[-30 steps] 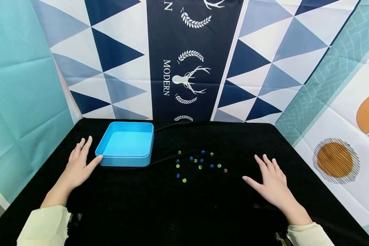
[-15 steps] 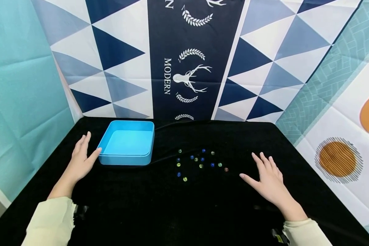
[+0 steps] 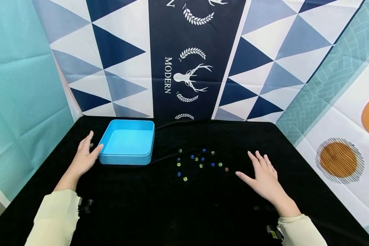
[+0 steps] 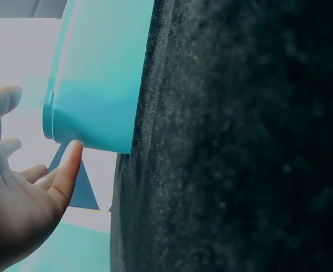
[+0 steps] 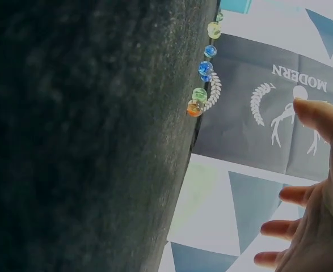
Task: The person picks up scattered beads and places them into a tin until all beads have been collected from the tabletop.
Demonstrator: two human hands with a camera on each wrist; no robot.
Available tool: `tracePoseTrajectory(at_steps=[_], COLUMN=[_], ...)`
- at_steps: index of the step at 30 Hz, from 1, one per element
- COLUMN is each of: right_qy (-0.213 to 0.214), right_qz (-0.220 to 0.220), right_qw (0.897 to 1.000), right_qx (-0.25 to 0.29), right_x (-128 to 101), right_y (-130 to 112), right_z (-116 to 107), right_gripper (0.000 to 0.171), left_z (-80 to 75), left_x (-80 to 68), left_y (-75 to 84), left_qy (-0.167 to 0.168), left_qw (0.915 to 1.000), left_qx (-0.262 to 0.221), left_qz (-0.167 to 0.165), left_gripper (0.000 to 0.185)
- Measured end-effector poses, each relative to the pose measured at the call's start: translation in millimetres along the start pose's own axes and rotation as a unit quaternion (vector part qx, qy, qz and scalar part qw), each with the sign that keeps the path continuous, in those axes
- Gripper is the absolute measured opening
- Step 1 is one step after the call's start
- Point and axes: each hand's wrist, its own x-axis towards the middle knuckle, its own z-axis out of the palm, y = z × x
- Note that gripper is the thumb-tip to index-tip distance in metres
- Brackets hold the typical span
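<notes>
An open-topped blue square box stands at the far left of the black-covered table. My left hand is at the box's left front corner, thumb at the rim and fingers extended along the left side. In the left wrist view, a fingertip meets the outline of the box wall; I cannot tell if they touch. Several small glass marbles lie scattered mid-table, among them a yellow-green marble, a blue marble and an orange-brown marble. To their right, my right hand hovers with fingers spread, holding nothing.
Black cloth covers the table, with a shallow fold behind the marbles. A patterned curtain hangs along the back edge. Teal cloth lines the left side, and another printed cloth hangs at the right.
My left hand has shifted rightward and slightly up beside the box, its fingers bending a little. The right hand has drifted left, closer to the marbles. Box and marbles stay in place.
</notes>
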Motion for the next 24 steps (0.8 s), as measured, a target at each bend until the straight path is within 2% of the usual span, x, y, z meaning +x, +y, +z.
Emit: tracePoseTrajectory(at_steps=[5,9,14,24], right_qy=[-0.007,-0.011,-0.016,-0.029], right_qz=[0.001,0.003,0.009,0.010], right_qw=[1.000,1.000,1.000,0.999], right_qx=[0.001,0.003,0.005,0.012], right_x=[4,7,10,18], right_y=[-2,-3,-3,-1], right_z=[1,2,2,6], right_gripper=[0.088,0.088,0.089,0.090], left_z=[1.2,0.9,-0.8,-1.0], left_x=[6.2,10.0,14.1,13.9], left_y=[-2.2,-7.2,-13.6,-16.3], left_qy=[-0.026,-0.039,-0.045,-0.056], left_qw=[0.9982,0.9954,0.9949,0.9899], left_qx=[-0.049,-0.083,-0.084,-0.109], left_qz=[-0.023,-0.028,-0.031,-0.071], left_gripper=[0.075,0.075,0.068,0.060])
